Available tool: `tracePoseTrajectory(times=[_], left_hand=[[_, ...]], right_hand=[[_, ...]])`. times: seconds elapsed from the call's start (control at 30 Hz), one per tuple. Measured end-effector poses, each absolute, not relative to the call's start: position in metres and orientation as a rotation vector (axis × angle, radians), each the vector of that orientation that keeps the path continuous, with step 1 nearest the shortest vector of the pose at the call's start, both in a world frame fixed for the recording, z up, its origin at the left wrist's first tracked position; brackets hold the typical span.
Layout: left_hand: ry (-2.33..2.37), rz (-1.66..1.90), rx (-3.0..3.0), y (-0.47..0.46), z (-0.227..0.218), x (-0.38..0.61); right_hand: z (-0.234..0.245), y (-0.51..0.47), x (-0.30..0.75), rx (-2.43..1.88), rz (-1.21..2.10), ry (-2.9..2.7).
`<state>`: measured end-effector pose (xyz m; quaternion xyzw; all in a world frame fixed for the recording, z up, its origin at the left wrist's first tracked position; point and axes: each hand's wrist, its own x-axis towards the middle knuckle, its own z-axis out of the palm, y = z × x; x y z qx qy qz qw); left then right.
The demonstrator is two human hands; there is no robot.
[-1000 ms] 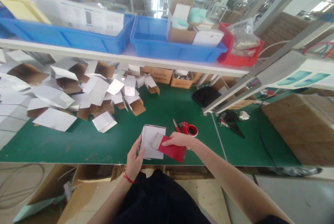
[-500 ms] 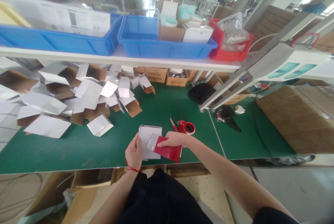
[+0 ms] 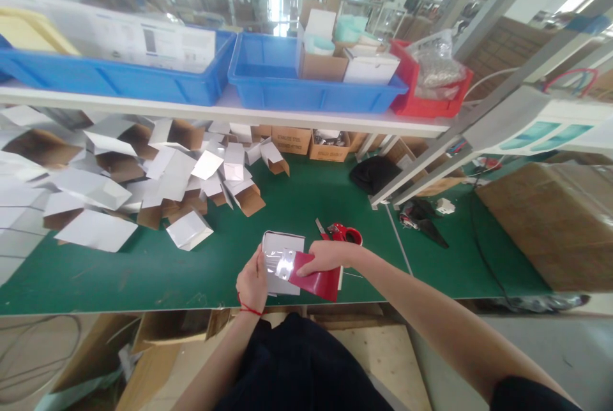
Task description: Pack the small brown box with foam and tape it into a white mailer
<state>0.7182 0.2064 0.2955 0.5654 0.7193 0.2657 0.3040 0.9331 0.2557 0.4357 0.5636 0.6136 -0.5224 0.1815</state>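
A flat white cardboard box lies at the table's front edge in the head view. My left hand is closed on the box's left edge, thumb on top; a red cord circles the wrist. Fingers of my right hand wrap round a red tape dispenser with a metal end, held over the right part of the box. Between the metal end and my left thumb runs a shiny clear strip of tape. Just beyond lie a utility knife and another red tape dispenser.
Open white cartons are heaped on the left of the green table. Overhead, a shelf bears blue bins and a red bin. Metal posts, a black cloth and a large brown carton are on the right.
The dispenser's metal end has moved slightly right of my left thumb, and a clear strip now shows between them. The whole view has shifted a little.
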Motion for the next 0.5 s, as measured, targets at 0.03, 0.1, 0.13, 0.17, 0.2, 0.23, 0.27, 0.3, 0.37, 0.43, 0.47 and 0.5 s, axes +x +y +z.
tracePoseTrajectory(times=[0.03,0.1,0.13,0.17,0.2,0.23,0.27,0.3,0.37,0.43,0.47,0.5], left_hand=[[1.910,0.682,1.495,0.207,0.297,0.719],[1.922,0.639,1.486,0.208,0.301,0.720],[1.928,0.621,1.482,0.208,0.303,0.721],[1.934,0.606,1.479,0.208,0.304,0.721],[1.937,0.594,1.478,0.209,0.305,0.722],[1.937,0.585,1.481,0.209,0.306,0.722],[1.933,0.579,1.486,0.209,0.306,0.722],[1.926,0.575,1.491,0.209,0.306,0.722],[1.902,0.577,1.504,0.209,0.305,0.721],[1.882,0.594,1.511,0.209,0.304,0.720],[1.872,0.609,1.516,0.210,0.303,0.719],[1.865,0.623,1.523,0.210,0.303,0.718]], right_hand=[[0.437,0.256,0.932,1.588,-1.467,1.728],[0.439,0.255,0.931,1.578,-1.454,1.725],[0.440,0.254,0.931,1.574,-1.455,1.723],[0.441,0.253,0.932,1.570,-1.459,1.719],[0.442,0.251,0.933,1.565,-1.460,1.708],[0.442,0.250,0.935,1.564,-1.451,1.693],[0.442,0.248,0.938,1.570,-1.429,1.683],[0.441,0.246,0.940,1.581,-1.401,1.680],[0.440,0.243,0.945,1.608,-1.352,1.700],[0.439,0.241,0.947,1.634,-1.367,1.714],[0.439,0.241,0.947,1.648,-1.397,1.706],[0.439,0.241,0.946,1.661,-1.428,1.693]])
